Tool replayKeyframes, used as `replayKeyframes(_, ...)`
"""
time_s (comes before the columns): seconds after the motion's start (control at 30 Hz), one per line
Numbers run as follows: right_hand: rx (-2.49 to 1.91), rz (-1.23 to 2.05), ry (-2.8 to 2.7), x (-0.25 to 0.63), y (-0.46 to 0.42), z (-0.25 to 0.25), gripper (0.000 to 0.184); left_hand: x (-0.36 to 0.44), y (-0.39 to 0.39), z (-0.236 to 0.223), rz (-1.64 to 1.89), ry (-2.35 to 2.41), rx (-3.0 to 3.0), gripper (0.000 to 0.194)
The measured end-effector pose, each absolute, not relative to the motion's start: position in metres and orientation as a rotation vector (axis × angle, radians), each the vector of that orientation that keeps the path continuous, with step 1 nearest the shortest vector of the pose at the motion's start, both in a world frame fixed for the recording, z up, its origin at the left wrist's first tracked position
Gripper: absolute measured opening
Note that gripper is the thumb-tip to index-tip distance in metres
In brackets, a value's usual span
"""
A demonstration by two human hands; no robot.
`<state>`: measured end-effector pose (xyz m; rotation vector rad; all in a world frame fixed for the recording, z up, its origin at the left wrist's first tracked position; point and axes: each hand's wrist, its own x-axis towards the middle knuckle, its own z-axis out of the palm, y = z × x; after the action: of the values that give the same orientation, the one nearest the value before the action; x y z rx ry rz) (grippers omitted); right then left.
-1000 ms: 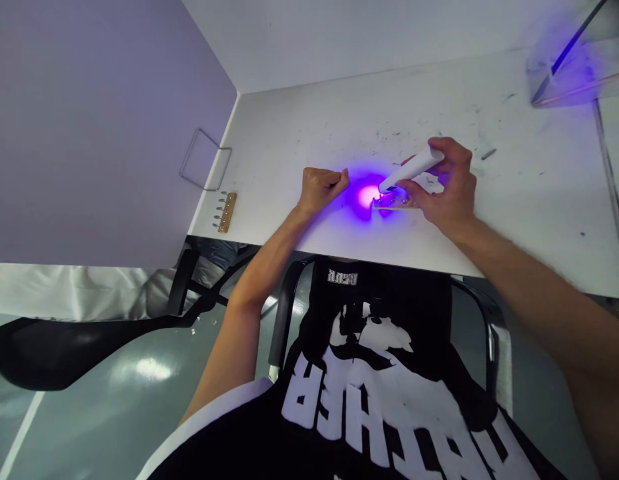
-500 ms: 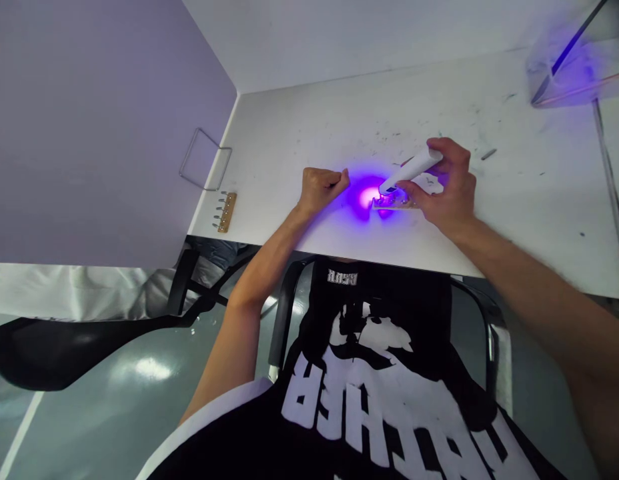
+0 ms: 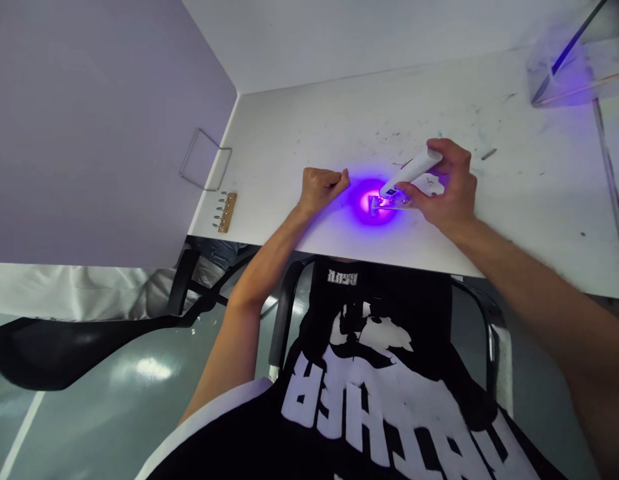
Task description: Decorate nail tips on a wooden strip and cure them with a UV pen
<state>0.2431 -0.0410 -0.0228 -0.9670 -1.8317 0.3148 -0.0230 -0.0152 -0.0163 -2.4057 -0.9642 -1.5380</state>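
My right hand [image 3: 452,180] grips a white handheld UV lamp [image 3: 412,172], tilted down to the left. Its violet light makes a bright spot on the table around the left end of a small stand [image 3: 397,204], which lies just below the lamp head and is partly hidden by my right thumb. Left of the glow, my left hand [image 3: 322,189] rests on the table with its fingers curled in; whether anything is inside them is hidden. Further left, a tan wooden stand [image 3: 227,212] carries a row of several small pieces that look like nail tips.
A bent wire frame [image 3: 205,160] stands by the left partition [image 3: 99,133]. A clear container [image 3: 564,80] is at the back right of the white table [image 3: 289,120]. One small grey piece [image 3: 488,154] lies right of my right hand.
The violet spot has shifted slightly right, onto the end of the small stand, as the lamp's angle changed a little. My left hand has stayed still.
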Motion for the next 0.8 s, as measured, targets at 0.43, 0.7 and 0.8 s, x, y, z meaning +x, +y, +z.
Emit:
replayKeyframes(0.43,-0.969,0.365,-1.784,0.2408,-0.0395,-0.0230,0.072,-0.0238,-0.0166,-0.0170,-1.499,-1.009,-2.425,0.058)
replayKeyframes(0.7,-0.987,0.402,-1.788,0.2405,-0.0429,-0.0186,0.069,-0.0238,-0.0160,-0.0188,-1.516,-1.024,-2.417,0.058)
replayKeyframes(0.8,-0.995,0.435,-1.789,0.2400,-0.0440,-0.0173,0.068,-0.0237,-0.0154,-0.0197,-1.522,-1.038,-2.403,0.057)
